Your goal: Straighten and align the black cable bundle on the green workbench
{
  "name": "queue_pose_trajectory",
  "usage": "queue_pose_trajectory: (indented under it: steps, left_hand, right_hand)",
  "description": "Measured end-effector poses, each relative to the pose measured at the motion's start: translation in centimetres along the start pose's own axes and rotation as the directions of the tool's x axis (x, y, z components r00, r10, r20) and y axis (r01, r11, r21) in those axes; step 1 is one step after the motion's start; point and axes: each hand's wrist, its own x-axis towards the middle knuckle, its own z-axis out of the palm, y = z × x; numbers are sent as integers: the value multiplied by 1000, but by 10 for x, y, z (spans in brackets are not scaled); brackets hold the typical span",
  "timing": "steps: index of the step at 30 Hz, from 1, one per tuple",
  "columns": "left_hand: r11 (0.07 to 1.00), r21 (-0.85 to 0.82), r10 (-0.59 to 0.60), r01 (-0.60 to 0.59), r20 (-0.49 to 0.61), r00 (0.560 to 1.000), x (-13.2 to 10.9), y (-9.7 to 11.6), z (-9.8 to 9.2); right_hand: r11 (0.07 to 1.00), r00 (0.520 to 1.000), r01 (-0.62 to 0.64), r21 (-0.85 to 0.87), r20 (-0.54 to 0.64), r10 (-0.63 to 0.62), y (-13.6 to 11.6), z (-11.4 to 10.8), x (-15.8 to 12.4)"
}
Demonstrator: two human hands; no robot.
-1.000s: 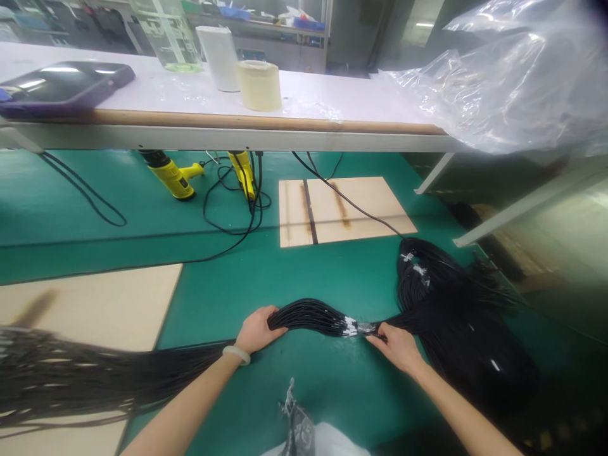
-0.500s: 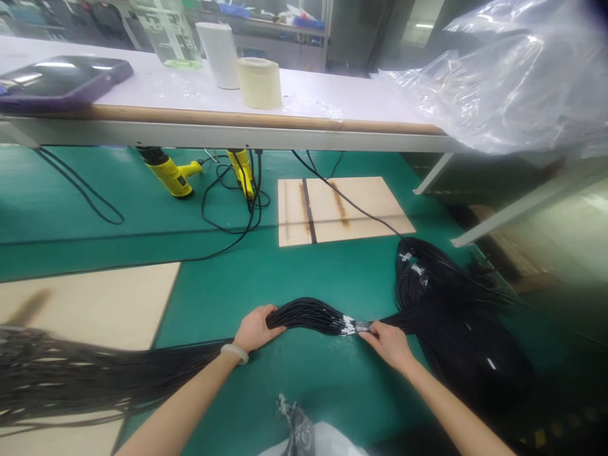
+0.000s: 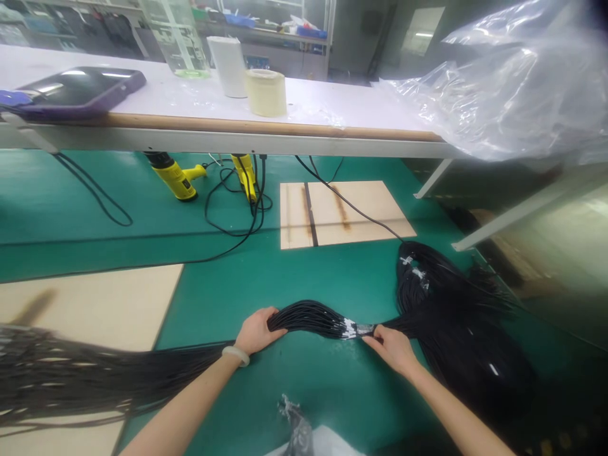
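A thick bundle of black cables [image 3: 311, 315] runs across the green table, bowed up between my two hands. My left hand [image 3: 259, 330], with a pale bangle at the wrist, is wrapped round the bundle. My right hand [image 3: 390, 347] pinches it farther right, at a narrow part wrapped in clear plastic beside white labels [image 3: 349, 328]. To the left the cables fan out loose over a wooden board [image 3: 95, 297]. On the right they join a large heap of coiled black cables [image 3: 460, 316] that carries a few more white tags.
Two yellow heat guns [image 3: 175, 180] with black cords stand under a raised shelf [image 3: 332, 133]. Behind the bundle lies a scorched board [image 3: 361, 212]. The shelf holds a tape roll [image 3: 266, 93], a phone [image 3: 85, 88] and plastic sheeting [image 3: 513, 95]. Crumpled plastic [image 3: 299, 427] is at the near edge.
My view has tilted slightly, so the scene sits a little lower. Both hands keep their hold on the cable bundle, with hardly any movement.
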Motion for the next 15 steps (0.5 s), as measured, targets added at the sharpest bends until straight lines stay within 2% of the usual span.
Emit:
queue_pose_trajectory:
  steps: [9,15]
  left_hand:
    - [1000,-21,-6,6,-6,1000,0,4,-3]
    - [1000,-4,-2,2,-3,1000,0,2,-1]
  right_hand:
    - [998,999,-21,52,-27,22,-3,6,6]
    - [965,997,-30,259,-55,46,0,9,5]
